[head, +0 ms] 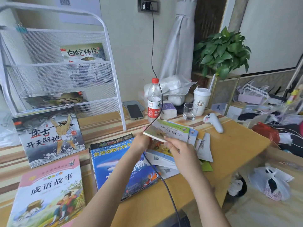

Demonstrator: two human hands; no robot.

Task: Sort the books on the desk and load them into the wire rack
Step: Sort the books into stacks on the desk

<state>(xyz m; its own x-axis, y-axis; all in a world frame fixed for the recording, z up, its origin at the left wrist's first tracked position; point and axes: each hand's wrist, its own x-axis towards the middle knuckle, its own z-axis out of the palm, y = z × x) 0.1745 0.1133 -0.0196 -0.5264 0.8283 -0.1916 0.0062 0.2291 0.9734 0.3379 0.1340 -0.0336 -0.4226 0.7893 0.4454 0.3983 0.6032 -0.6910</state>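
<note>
Left hand (142, 141) and right hand (176, 147) both gripped a thin green-topped paperback book (170, 131) — raised over the scattered booklet pile (201, 145) on the yellow wooden desk (232, 141), right of the white wire mesh rack (65, 76).

The white metal wire rack (65, 76) has fine matt mesh panels. Glossy paper covers the blue animal encyclopedia (118, 163) and pink idiom storybook (49, 192). The striped wooden desk (232, 145) looks smooth.
</note>
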